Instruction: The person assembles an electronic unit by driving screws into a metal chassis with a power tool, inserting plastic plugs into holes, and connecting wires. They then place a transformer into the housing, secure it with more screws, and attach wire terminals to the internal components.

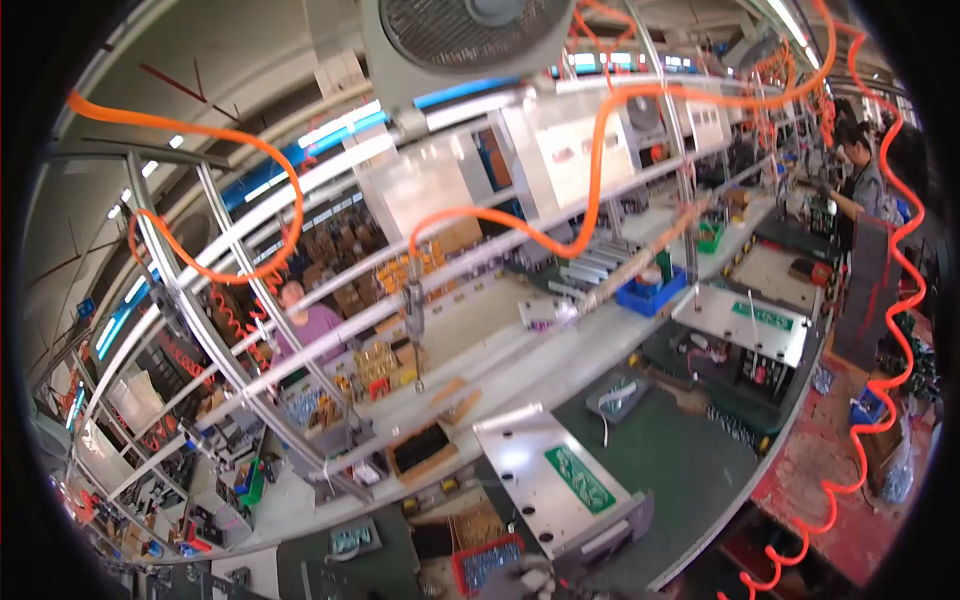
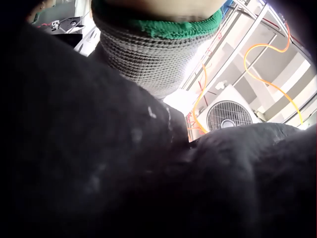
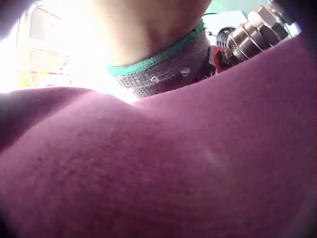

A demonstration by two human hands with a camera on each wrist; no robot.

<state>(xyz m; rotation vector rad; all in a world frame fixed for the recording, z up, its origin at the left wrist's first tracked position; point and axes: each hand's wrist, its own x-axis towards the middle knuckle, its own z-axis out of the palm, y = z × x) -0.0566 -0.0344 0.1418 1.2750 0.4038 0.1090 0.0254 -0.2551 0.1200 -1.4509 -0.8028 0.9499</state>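
In the left wrist view, a knitted grey glove cuff with green trim (image 2: 153, 59) shows at the left hand (image 2: 124, 144), above close, dark surfaces; its fingers cannot be made out. The right wrist view has a similar cuff (image 3: 168, 74) at the right hand, behind a blurred purplish surface (image 3: 148, 163). Beside that cuff is a metal fitting (image 3: 247, 42); whether the hand grips it is hidden. A blurred grey shape (image 1: 530, 578) at the head view's bottom edge cannot be identified. Near it lies a metal-topped unit with a green label (image 1: 580, 480).
Another metal-topped unit (image 1: 740, 320) stands farther right. A red bin of small parts (image 1: 490, 565) is at the bottom. A driver (image 1: 414, 305) hangs from an orange hose, a coiled red hose (image 1: 900, 270) runs down the right, and a fan (image 1: 470, 40) is overhead. People stand beyond.
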